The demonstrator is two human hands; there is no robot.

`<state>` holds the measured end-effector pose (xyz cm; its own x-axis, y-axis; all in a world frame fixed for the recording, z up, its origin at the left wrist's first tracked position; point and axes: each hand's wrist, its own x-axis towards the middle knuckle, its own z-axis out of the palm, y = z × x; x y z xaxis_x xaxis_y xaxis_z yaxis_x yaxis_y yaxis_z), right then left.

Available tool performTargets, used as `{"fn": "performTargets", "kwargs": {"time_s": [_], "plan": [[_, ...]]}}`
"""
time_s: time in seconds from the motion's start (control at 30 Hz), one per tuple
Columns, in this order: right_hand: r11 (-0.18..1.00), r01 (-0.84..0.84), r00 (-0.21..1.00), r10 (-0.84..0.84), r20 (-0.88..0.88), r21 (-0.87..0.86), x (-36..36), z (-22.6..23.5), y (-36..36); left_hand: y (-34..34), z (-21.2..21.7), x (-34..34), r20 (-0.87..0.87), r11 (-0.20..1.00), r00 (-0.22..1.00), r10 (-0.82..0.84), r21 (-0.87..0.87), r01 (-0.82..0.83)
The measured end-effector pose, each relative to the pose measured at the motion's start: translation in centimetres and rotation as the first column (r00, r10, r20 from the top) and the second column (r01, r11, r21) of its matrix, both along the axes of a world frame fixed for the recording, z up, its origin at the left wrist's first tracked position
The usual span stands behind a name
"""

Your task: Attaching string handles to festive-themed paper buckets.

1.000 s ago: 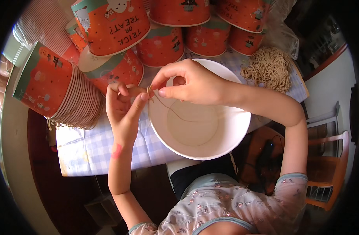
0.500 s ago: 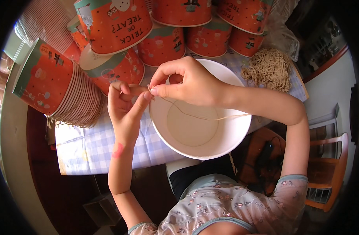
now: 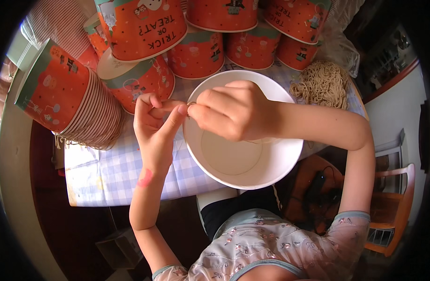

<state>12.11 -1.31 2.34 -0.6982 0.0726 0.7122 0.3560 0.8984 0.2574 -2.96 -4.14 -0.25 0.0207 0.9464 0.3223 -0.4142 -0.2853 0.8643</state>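
Note:
Over a white-lined paper bucket (image 3: 243, 161), my two hands meet at their fingertips. A thin beige cord (image 3: 191, 104) is pinched there between them. My left hand (image 3: 156, 119), just left of the bucket's rim, presses thumb and index finger together at the cord. My right hand (image 3: 233, 111) is above the bucket opening, knuckles up and fingers curled in on the cord. A short stretch of cord shows below the right wrist; the rest of its run is covered by that hand. Whether the cord is knotted cannot be made out.
A tangled pile of beige cord (image 3: 321, 85) lies on the checked tablecloth (image 3: 102, 175) at the right. Printed orange buckets (image 3: 140, 35) stand piled along the back. A nested stack of them (image 3: 53, 89) leans at the left. A wooden chair (image 3: 388, 206) is at the lower right.
My right hand has rolled over, its fingers curling in with the knuckles up. It now covers most of the cord that stretched across the bucket. My left hand keeps its pinch.

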Motion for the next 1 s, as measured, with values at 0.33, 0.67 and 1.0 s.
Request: {"fn": "performTargets", "kwargs": {"time_s": [0.33, 0.67, 1.0], "plan": [[0.928, -0.074, 0.993, 0.037, 0.109, 0.365, -0.2, -0.1, 0.4, -0.1, 0.2, 0.2, -0.048, 0.996, 0.995, 0.083, -0.021, -0.084], [0.893, -0.184, 0.971, 0.099, 0.218, 0.411, 0.6, -0.2, 1.7, 0.1, 0.0, -0.3, 0.043, 0.996, 0.998, 0.043, -0.086, -0.040], [0.533, -0.045, 0.978, -0.147, -0.144, -0.845, 0.1, 1.1, -1.3, -0.1, -0.3, -0.3, 0.082, 0.996, 0.996, 0.040, -0.088, -0.032]]}}
